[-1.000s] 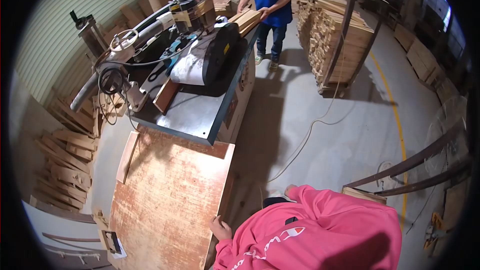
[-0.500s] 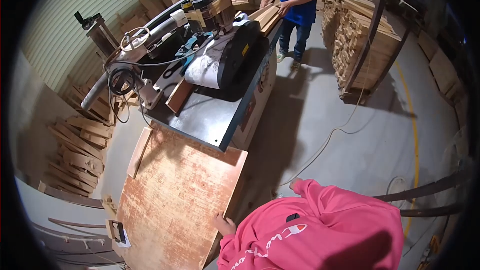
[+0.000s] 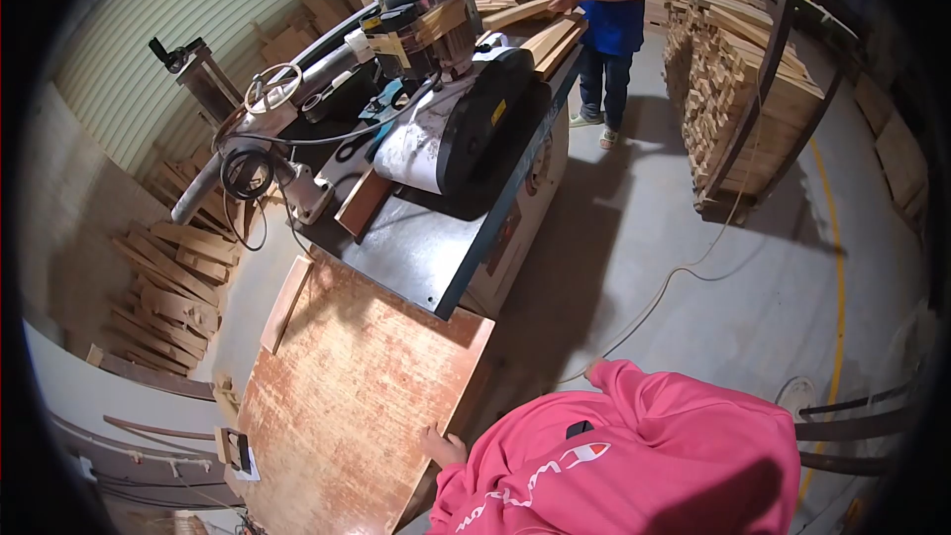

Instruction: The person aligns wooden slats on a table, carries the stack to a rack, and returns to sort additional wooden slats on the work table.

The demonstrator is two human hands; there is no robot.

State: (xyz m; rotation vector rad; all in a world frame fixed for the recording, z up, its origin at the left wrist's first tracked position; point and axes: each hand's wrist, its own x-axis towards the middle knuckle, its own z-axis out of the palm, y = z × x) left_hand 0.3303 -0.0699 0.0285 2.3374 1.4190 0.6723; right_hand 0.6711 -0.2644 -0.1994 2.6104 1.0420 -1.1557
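My left hand (image 3: 443,446) lies at the right edge of a worn, reddish-brown wooden board (image 3: 357,406), its fingers apart and touching the edge with nothing held. From the far end of my pink sleeve only a bit of my right hand (image 3: 595,369) shows, above the grey floor; its fingers are hidden. Beyond the board stands a woodworking machine with a dark metal table (image 3: 416,253). On that table a short wooden fence piece (image 3: 364,203) sits beside a rounded grey and black housing (image 3: 436,154), with a motor (image 3: 431,25) above it.
Across the machine a person in a blue shirt (image 3: 606,0) has both hands together near wooden strips (image 3: 555,43). A tall stack of wood pieces (image 3: 733,109) stands in a metal frame at right. A pale hose (image 3: 659,302) crosses the floor. Offcuts (image 3: 168,287) lean along the left wall.
The view has shifted, so the scene sits slightly farther right and lower. The co-worker's hands have left the near strips and come together. My left hand stays on the board's edge.
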